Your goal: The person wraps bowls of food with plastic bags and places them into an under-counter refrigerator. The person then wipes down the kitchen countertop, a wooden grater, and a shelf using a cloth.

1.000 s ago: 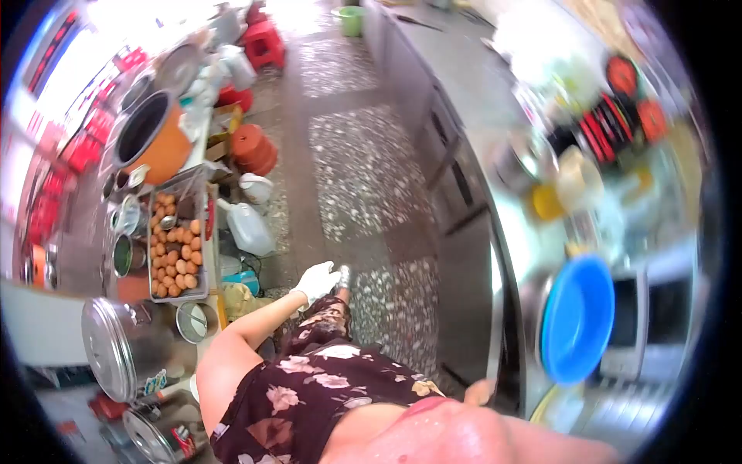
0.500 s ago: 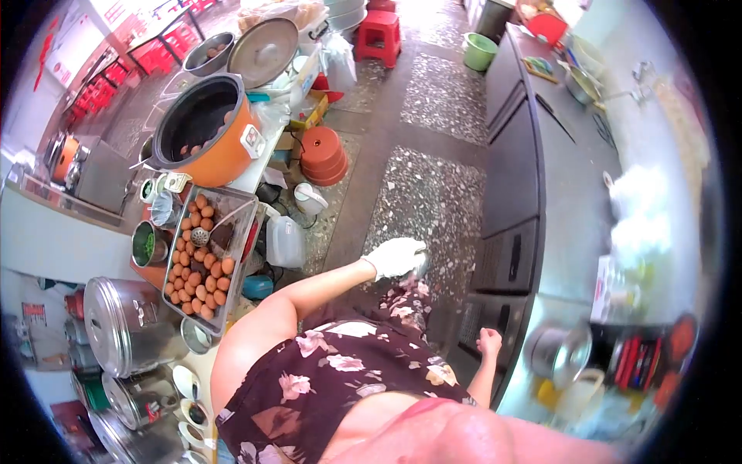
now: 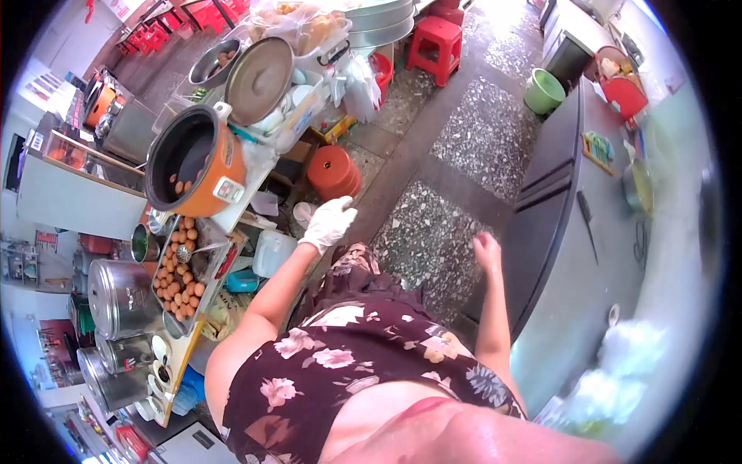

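Observation:
My left hand (image 3: 328,223), in a white glove, hangs over the floor at the middle of the view. Its fingers are loosely bent and a little apart, with nothing seen in them. Nearest to it are a small white container (image 3: 304,212) and the stacked red-orange stools (image 3: 334,172). My bare right hand (image 3: 487,251) is held in front of the grey counter, its fingers curled in, and no object shows in it. To the left, brown eggs (image 3: 179,288) lie in a clear tray with a slotted ladle (image 3: 183,254). An orange cooker (image 3: 202,166) holds several more eggs.
Along the right runs a steel counter (image 3: 610,255) with a knife (image 3: 587,224) on it. A green bucket (image 3: 544,91) and a red stool (image 3: 437,48) stand on the floor ahead. Lidded steel pots (image 3: 124,298) stand at the left.
The view has turned and moved forward along the aisle. My left hand has swung left, toward the stacked stools. My right hand has risen and come forward.

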`<state>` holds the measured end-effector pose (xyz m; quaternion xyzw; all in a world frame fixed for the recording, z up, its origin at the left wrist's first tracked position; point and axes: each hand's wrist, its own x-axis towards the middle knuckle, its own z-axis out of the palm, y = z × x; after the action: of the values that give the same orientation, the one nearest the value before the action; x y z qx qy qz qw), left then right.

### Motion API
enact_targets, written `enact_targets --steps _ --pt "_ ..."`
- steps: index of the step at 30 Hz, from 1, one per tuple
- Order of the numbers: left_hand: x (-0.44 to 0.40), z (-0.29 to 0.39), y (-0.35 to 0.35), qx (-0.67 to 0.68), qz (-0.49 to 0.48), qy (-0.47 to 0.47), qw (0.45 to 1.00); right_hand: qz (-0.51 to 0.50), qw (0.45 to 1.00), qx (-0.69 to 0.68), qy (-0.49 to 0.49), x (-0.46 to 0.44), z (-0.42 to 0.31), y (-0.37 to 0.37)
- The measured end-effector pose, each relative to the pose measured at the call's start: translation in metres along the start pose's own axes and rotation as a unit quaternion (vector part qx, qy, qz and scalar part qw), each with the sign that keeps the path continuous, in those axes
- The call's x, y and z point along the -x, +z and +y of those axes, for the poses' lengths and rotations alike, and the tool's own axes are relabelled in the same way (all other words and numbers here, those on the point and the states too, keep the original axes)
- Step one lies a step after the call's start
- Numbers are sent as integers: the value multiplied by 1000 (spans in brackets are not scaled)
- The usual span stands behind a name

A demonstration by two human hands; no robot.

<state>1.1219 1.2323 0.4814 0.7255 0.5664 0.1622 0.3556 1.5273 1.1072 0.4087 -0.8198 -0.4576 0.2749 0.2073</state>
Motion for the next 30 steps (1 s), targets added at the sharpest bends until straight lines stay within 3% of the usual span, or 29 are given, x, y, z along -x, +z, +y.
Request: enact_targets --steps 3,5,9,12,15,19,21,23,27,28,30 --pt "-58 -21 8 144 78 -118 980 -27 991 -68 -115 -96 -74 2" --pt "-96 -51 18 235 123 -121 957 -89 979 -104 -153 -134 -113 1" --pt "-211 -47 15 215 118 -109 963 -125 978 -71 -151 -221 -149 4" --pt "-300 -35 21 103 32 -97 989 -123 987 -24 -97 -268 -142 -5" --pt "-399 6 48 73 -18 -33 997 -123 992 -31 -21 -310 -124 -20" --pt "-510 57 97 20 -102 121 987 -48 951 -285 106 -346 -97 -27" --pt "-561 84 112 12 -207 100 973 -15 886 -422 191 -376 -105 -36" --pt "-607 68 147 -24 -233 105 967 12 870 -452 198 -414 -90 -22" --pt "-685 13 182 -110 -239 45 964 -25 840 -491 230 -521 -64 23" --pt "-698 -26 203 -25 -185 -51 981 -39 839 -482 251 -556 -63 34" --pt "-735 -66 224 -14 -132 -192 972 -44 834 -497 237 -627 -60 63"
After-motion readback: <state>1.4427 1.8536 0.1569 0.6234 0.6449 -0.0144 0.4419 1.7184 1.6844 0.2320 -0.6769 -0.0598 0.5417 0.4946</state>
